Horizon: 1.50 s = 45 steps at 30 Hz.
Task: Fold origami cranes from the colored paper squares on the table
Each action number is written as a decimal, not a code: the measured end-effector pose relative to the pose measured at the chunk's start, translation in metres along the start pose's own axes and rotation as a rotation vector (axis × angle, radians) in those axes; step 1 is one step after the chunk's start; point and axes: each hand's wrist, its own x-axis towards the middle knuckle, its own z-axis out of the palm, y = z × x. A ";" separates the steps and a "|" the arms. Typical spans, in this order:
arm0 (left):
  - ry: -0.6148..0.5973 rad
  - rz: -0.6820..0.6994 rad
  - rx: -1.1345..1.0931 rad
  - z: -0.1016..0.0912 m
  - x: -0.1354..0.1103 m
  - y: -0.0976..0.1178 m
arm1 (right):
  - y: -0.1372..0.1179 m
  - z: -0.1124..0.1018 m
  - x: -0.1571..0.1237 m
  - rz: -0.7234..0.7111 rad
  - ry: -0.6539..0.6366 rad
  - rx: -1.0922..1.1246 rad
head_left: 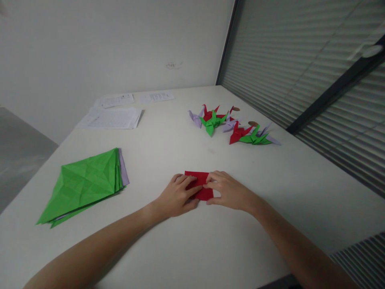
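Green sheets [87, 180] are stacked at eight o'clock; by the left hand [178, 195], fingers spread, red paper [205, 195] is pressed to the bench [162, 148] at six o'clock; its right edge is touched by the right hand [227, 190], fingers parted. Folds could be skewed by uneven pressure.

At six o'clock, the red paper [205, 195] was partly covered by the left hand [175, 196] and the right hand [230, 192]. The forearms [120, 229] were cut off by the lower edge, toward eight and four o'clock. At two o'clock, a purple crane [264, 131] was partly hidden behind a green crane [255, 139]. Toward ten, the print on the white sheets [117, 119] was too small to be read.
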 end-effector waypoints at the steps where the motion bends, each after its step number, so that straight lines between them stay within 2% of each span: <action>1: 0.000 -0.009 -0.003 -0.001 0.000 0.000 | 0.000 0.000 0.000 -0.010 0.006 0.002; 11: 0.046 -0.096 -0.081 -0.001 0.000 -0.005 | -0.001 0.001 0.006 -0.112 0.136 0.058; 15: 0.150 -0.201 -0.269 -0.003 0.001 -0.009 | -0.001 -0.002 0.004 0.032 0.277 0.203; 18: 0.244 -0.332 -0.577 -0.002 0.003 -0.007 | -0.004 -0.002 0.004 0.138 0.338 0.448; 20: 0.249 -0.397 -0.826 0.001 0.004 -0.004 | -0.004 0.001 0.006 0.230 0.369 0.669; 22: 0.221 -0.417 -0.954 0.004 0.004 -0.003 | -0.002 0.006 0.008 0.340 0.364 0.854; 24: 0.280 -0.408 -0.836 0.006 0.003 -0.003 | 0.002 0.013 0.010 0.424 0.337 0.901; 26: 0.358 -0.345 -0.556 0.005 0.001 -0.004 | 0.007 0.020 0.011 0.466 0.334 0.807; 27: 0.353 -0.275 -0.424 0.003 0.000 -0.004 | 0.009 0.023 0.011 0.472 0.332 0.733; 30: 0.154 -0.006 -0.207 -0.001 -0.001 -0.003 | 0.010 0.026 0.011 0.473 0.275 0.444; 32: 0.050 0.063 -0.140 -0.002 0.000 -0.001 | 0.010 0.024 0.010 0.448 0.255 0.220; 35: 0.045 -0.029 -0.044 0.000 0.001 -0.001 | 0.011 0.016 0.008 0.316 0.288 0.027; 37: 0.069 -0.101 0.014 0.000 0.001 -0.003 | 0.013 0.011 0.007 0.181 0.278 0.029; 40: 0.089 -0.141 0.064 0.000 0.001 -0.006 | 0.013 0.006 0.006 0.001 0.175 0.079; 42: 0.102 -0.135 0.072 0.001 0.001 -0.008 | 0.011 0.006 0.006 -0.058 0.108 0.107; 45: 0.121 -0.117 0.075 0.002 0.001 -0.009 | 0.006 0.010 0.008 -0.081 0.083 0.115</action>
